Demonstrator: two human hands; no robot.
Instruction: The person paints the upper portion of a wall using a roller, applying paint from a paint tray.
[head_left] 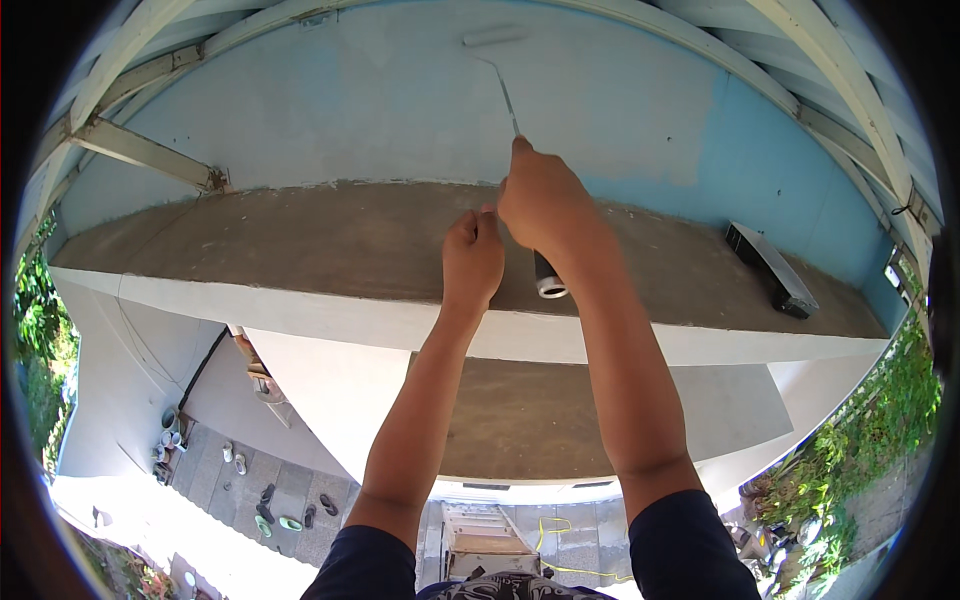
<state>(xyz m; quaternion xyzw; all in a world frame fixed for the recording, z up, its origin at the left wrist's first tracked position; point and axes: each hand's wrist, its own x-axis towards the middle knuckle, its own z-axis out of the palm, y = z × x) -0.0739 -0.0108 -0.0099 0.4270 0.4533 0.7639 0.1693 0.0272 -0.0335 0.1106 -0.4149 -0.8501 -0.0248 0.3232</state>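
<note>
My right hand (545, 205) grips the black handle (550, 270) of a paint roller, one finger along its thin metal rod (505, 90). The pale roller head (492, 36) is up on the wall (620, 90), which is whitish with light blue areas at the right. My left hand (472, 258) is closed just left of the handle, below my right hand, over the brown concrete ledge (350, 235); whatever it may hold is hidden. A long black and silver rectangular object (770, 268) lies on the ledge to the right.
Roof beams (140, 150) arch overhead. Below are a lower ledge (520, 410), a ladder (475, 530) beneath me, a yellow hose or cord (555, 527), several sandals (290, 522) on paving at lower left, and plants (850, 430) at both sides.
</note>
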